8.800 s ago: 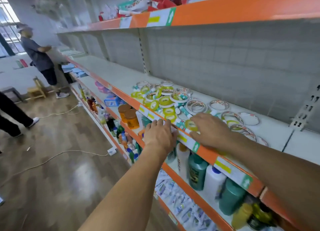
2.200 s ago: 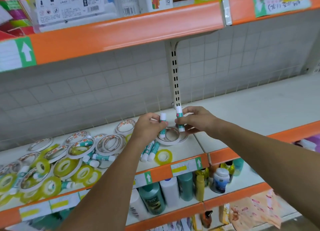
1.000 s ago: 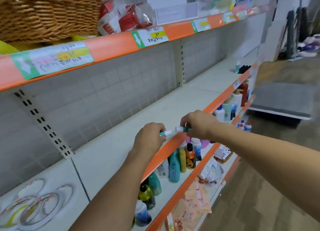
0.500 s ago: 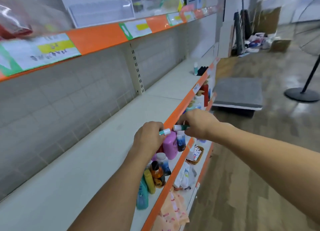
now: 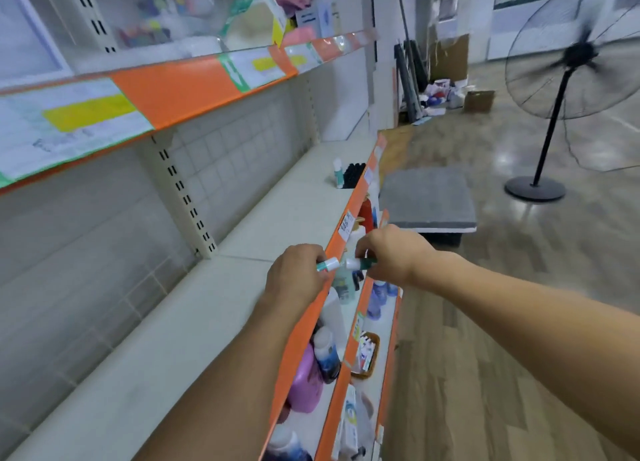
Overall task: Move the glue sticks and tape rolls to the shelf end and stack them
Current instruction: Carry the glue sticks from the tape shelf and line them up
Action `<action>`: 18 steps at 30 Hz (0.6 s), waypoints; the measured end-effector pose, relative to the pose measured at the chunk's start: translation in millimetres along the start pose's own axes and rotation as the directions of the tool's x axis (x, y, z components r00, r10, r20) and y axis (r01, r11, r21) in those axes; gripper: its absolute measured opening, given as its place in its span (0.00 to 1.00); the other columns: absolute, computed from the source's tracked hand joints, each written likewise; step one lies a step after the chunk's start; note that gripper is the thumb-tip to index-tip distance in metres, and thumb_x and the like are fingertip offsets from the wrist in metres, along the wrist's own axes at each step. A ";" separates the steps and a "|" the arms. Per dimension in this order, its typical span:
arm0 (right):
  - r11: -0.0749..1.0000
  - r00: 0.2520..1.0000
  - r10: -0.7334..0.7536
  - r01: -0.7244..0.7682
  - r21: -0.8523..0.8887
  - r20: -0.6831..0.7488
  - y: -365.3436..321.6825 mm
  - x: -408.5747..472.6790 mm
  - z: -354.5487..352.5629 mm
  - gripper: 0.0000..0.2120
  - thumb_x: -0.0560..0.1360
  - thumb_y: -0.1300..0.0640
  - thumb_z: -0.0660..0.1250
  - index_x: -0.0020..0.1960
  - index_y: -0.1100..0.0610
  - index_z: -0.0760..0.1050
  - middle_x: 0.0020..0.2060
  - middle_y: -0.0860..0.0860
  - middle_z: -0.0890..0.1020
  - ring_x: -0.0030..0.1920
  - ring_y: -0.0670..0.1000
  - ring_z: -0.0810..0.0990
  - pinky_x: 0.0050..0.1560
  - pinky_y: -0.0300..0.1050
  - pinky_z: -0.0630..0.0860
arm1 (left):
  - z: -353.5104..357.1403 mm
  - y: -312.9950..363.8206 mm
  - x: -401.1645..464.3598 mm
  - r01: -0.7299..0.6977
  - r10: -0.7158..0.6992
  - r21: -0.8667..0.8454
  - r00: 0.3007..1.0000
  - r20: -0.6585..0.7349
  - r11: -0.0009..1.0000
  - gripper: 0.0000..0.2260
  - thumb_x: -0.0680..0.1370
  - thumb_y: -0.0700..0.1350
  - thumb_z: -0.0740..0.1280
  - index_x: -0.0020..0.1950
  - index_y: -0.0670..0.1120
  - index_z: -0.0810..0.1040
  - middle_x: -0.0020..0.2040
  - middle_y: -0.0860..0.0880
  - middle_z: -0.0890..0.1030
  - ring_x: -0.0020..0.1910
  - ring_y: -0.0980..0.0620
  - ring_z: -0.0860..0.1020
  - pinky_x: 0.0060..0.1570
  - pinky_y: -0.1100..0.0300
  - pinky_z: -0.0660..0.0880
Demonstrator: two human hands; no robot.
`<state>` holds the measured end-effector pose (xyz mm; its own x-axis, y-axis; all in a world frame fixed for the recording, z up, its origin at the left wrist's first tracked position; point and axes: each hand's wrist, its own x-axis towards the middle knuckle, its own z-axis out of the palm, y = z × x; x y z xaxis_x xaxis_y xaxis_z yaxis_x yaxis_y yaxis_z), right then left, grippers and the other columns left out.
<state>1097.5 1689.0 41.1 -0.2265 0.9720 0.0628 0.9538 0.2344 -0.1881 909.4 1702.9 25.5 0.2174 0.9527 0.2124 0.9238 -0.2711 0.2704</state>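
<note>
Since the earlier frame the view has advanced along the bare cream shelf [image 5: 214, 308]; tape rolls are out of sight. The left hand [image 5: 294, 277] clenches a teal-and-white plastic glue stick [image 5: 327, 264]; the right hand [image 5: 394, 252] clenches another [image 5: 360, 262]. Transport step. The shelf end, with its upright stick [image 5: 337, 173], lies at 12 o'clock; next, stand these smooth cylinders beside it.

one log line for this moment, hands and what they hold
left hand: grips glue stick | right hand: grips glue stick | both above shelf front edge | glue stick upright at shelf end
</note>
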 end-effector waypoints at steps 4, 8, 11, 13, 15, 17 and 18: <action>0.998 0.998 0.061 -0.061 0.017 -0.002 42.1 39.8 -5.6 0.16 0.71 0.60 0.68 0.56 0.45 0.79 0.48 0.49 0.80 0.49 0.56 0.79 0.44 0.49 0.78 | 19.7 13.7 59.7 -0.034 0.034 -0.007 0.999 -0.003 0.999 0.08 0.72 0.50 0.70 0.50 0.52 0.81 0.46 0.50 0.82 0.47 0.45 0.79 0.43 0.56 0.76; 0.997 0.997 0.076 -0.076 0.011 -0.006 88.2 86.2 -7.5 0.15 0.70 0.59 0.67 0.54 0.46 0.80 0.46 0.48 0.82 0.49 0.56 0.80 0.43 0.47 0.77 | 42.4 28.7 118.5 -0.035 0.035 -0.038 0.999 0.004 0.999 0.08 0.72 0.48 0.71 0.51 0.52 0.81 0.47 0.48 0.82 0.48 0.44 0.79 0.44 0.56 0.75; 0.998 0.998 0.060 -0.060 -0.001 0.016 125.5 130.1 -10.7 0.13 0.70 0.58 0.70 0.53 0.47 0.80 0.46 0.49 0.83 0.47 0.55 0.81 0.46 0.51 0.81 | 60.4 40.7 166.7 -0.007 0.005 -0.108 1.000 -0.016 0.994 0.07 0.73 0.48 0.72 0.50 0.51 0.81 0.47 0.49 0.82 0.47 0.45 0.79 0.45 0.56 0.75; 0.999 0.999 0.030 -0.030 0.011 0.019 150.6 161.3 -14.6 0.12 0.69 0.58 0.71 0.52 0.47 0.81 0.45 0.49 0.83 0.47 0.55 0.81 0.46 0.50 0.81 | 71.5 50.2 197.3 0.019 -0.029 -0.166 0.998 -0.057 0.986 0.06 0.73 0.48 0.72 0.49 0.50 0.82 0.45 0.50 0.82 0.45 0.48 0.79 0.43 0.56 0.75; 1.000 0.999 -0.014 0.013 0.013 0.029 170.4 188.6 -20.5 0.12 0.71 0.58 0.69 0.53 0.47 0.81 0.47 0.49 0.83 0.47 0.54 0.80 0.45 0.48 0.79 | 79.4 58.2 223.5 0.063 -0.089 -0.239 0.991 -0.097 0.969 0.05 0.74 0.49 0.72 0.48 0.50 0.82 0.43 0.53 0.82 0.43 0.51 0.79 0.42 0.58 0.74; 0.997 0.997 -0.072 0.072 0.000 0.031 193.8 222.0 -27.6 0.12 0.72 0.58 0.68 0.54 0.47 0.81 0.49 0.50 0.82 0.48 0.55 0.79 0.46 0.48 0.78 | 85.9 68.1 252.9 0.112 -0.154 -0.277 0.979 -0.136 0.954 0.05 0.74 0.47 0.72 0.49 0.50 0.82 0.43 0.54 0.81 0.44 0.53 0.79 0.43 0.59 0.74; 0.995 0.995 -0.100 0.100 0.001 0.031 204.6 239.2 -31.4 0.13 0.72 0.58 0.68 0.55 0.47 0.81 0.50 0.51 0.82 0.50 0.55 0.79 0.47 0.48 0.79 | 88.9 72.5 267.0 0.141 -0.193 -0.295 0.969 -0.155 0.945 0.06 0.73 0.46 0.72 0.49 0.50 0.82 0.44 0.53 0.81 0.44 0.53 0.79 0.44 0.58 0.75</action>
<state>1244.7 1968.9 48.5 -0.3263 0.9439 0.0510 0.9263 0.3300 -0.1818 1062.5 1949.9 18.3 -0.0164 0.9542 0.2989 0.8110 -0.1622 0.5622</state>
